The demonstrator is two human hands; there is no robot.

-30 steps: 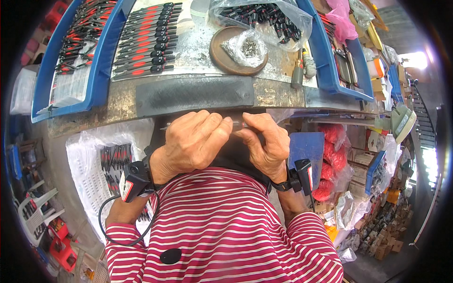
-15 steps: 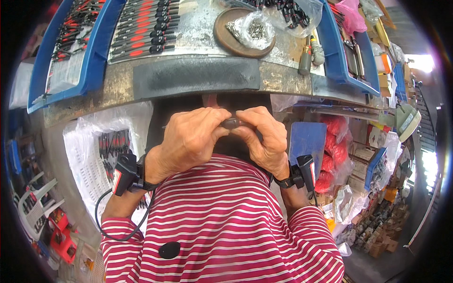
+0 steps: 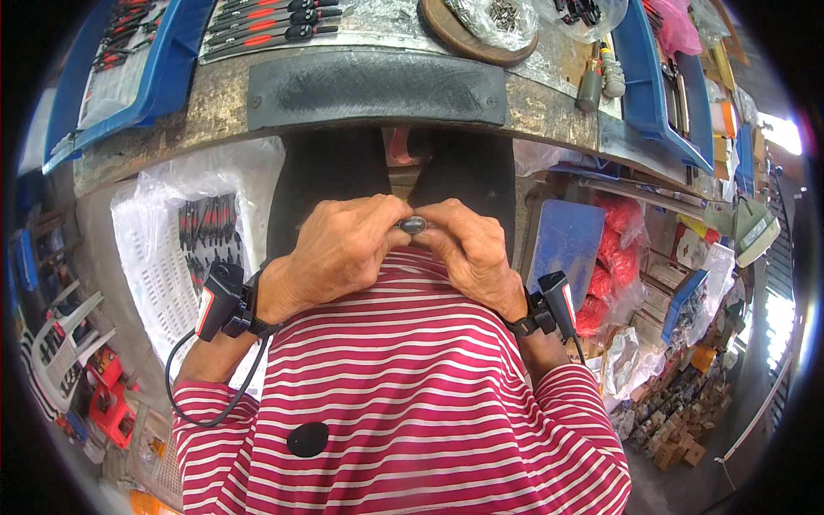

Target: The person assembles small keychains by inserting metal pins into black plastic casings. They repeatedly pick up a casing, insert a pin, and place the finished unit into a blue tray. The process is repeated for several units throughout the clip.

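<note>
My left hand and my right hand meet in front of my body, below the bench edge. Pinched between their thumbs and fingers is a small dark rounded piece; the fingers cover the rest of it, so its kind is hidden. Both hands are closed on it. Beyond them on the bench lies a row of slim black-and-red handled tools. More black-and-red pieces sit in a white plastic basket to the left, below bench height.
The worn bench edge has a black pad fixed along it. On top are a round wooden dish with a bag of small metal parts, and a screwdriver. Blue bins stand at both sides. Red bagged goods lie right.
The view has tipped down, so the bench sits higher in the picture. My hands still pinch the dark piece, whose rounded end now faces up more plainly.
</note>
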